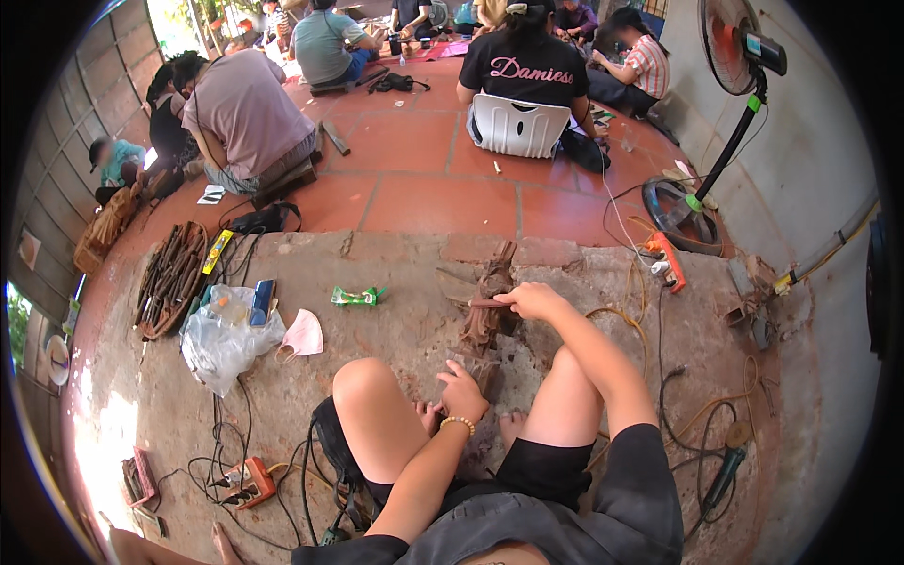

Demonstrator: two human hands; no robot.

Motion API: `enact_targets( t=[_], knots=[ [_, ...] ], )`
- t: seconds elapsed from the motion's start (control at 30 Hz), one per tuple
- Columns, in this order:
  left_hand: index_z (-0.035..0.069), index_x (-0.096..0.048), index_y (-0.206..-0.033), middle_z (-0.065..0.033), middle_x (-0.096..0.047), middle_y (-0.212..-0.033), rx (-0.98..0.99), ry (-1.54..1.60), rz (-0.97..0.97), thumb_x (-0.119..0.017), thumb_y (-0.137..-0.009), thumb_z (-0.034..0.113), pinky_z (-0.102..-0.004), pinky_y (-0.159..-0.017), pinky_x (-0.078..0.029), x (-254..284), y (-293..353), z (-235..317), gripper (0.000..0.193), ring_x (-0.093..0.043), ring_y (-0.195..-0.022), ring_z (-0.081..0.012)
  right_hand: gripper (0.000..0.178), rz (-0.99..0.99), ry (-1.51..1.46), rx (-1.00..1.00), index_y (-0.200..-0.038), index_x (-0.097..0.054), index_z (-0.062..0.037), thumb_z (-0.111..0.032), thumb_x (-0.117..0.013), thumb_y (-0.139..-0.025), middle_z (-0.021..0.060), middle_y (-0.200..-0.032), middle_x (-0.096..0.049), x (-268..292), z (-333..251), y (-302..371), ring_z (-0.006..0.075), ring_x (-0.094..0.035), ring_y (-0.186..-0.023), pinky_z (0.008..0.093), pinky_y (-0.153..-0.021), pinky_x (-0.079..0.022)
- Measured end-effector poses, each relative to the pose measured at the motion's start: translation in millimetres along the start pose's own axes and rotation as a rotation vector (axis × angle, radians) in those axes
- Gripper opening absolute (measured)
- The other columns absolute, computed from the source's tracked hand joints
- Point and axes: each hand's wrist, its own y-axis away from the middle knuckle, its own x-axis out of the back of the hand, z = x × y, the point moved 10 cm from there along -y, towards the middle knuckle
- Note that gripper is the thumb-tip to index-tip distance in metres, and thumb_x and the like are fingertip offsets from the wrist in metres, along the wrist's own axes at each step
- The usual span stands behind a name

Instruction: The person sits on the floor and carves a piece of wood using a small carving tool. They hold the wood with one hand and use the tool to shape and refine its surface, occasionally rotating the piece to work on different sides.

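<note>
A dark brown carved wooden piece point(482, 325) lies between my feet and the floor's step, its far end reaching up past my hands. My right hand point(535, 301) is closed, fingers pinching a thin brown strip point(484, 303) that lies across the carving; whether it is a tool or part of the wood I cannot tell. Lower down, my left hand point(461, 391), with a beaded bracelet at the wrist, rests beside the near end of a wooden block point(482, 372). Its fingers are stretched out and apart, with nothing seen in them.
To the left are a basket of tools point(172, 282), a plastic bag point(226, 344), a phone point(262, 303), a pink mask point(302, 334) and a green packet point(358, 297). Cables trail from orange power strips point(252, 482) on both sides. A fan point(730, 141) stands right; several people sit ahead.
</note>
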Motion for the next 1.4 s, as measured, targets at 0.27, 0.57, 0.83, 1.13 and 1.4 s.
enact_targets(
  t=[0.27, 0.57, 0.83, 1.13, 1.4],
  knots=[
    [-0.009, -0.008, -0.13, -0.0369, -0.031, -0.121, 0.002, -0.033, -0.01, -0.083, -0.045, 0.031, -0.0315, -0.066, -0.051, 1.3, 0.5, 2.1, 0.12, -0.06, -0.082, -0.0335, 0.041, 0.047, -0.055, 0.145, -0.116, -0.052, -0.0291, -0.013, -0.053, -0.079, 0.0129, -0.083, -0.061, 0.1, -20.5, 6.1, 0.0286, -0.059, -0.077, 0.0398, -0.069, -0.045],
    [-0.007, -0.01, -0.131, -0.0362, -0.03, -0.123, -0.008, -0.076, -0.008, -0.076, -0.053, 0.031, -0.0316, -0.058, -0.051, -0.7, -0.9, 4.7, 0.109, -0.062, -0.076, -0.0333, 0.046, -0.14, -0.2, 0.136, -0.118, -0.05, -0.0293, -0.013, -0.057, -0.076, 0.0147, -0.091, -0.061, -24.7, -16.3, -7.7, 0.0309, -0.058, -0.083, 0.0388, -0.072, -0.045],
    [-0.007, -0.011, -0.132, -0.0371, -0.029, -0.123, -0.036, -0.074, 0.014, -0.074, -0.056, 0.03, -0.0297, -0.059, -0.051, 1.1, 0.1, 4.9, 0.105, -0.062, -0.076, -0.0319, 0.042, -0.162, -0.031, 0.018, -0.115, -0.054, -0.0268, -0.01, -0.057, -0.076, 0.0136, -0.089, -0.061, -14.8, -15.0, -9.5, 0.0296, -0.058, -0.081, 0.0367, -0.069, -0.045],
    [-0.009, -0.011, -0.131, -0.0387, -0.029, -0.121, -0.047, -0.03, 0.002, -0.076, -0.053, 0.028, -0.0295, -0.06, -0.051, 3.1, 2.3, 6.2, 0.107, -0.062, -0.078, -0.0315, 0.038, -0.043, 0.066, -0.109, -0.112, -0.056, -0.0294, -0.015, -0.058, -0.077, 0.0108, -0.099, -0.06, -3.7, 3.7, -9.2, 0.031, -0.057, -0.092, 0.0362, -0.074, -0.047],
    [-0.009, -0.009, -0.13, -0.037, -0.031, -0.119, -0.034, -0.006, 0.03, -0.08, -0.048, 0.026, -0.0304, -0.064, -0.051, 4.2, 2.3, 6.0, 0.114, -0.061, -0.079, -0.0326, 0.041, 0.044, -0.113, 0.052, -0.114, -0.054, -0.0281, -0.01, -0.054, -0.077, 0.0129, -0.091, -0.061, -4.3, 1.9, -5.4, 0.03, -0.057, -0.085, 0.0383, -0.071, -0.046]
  ],
)
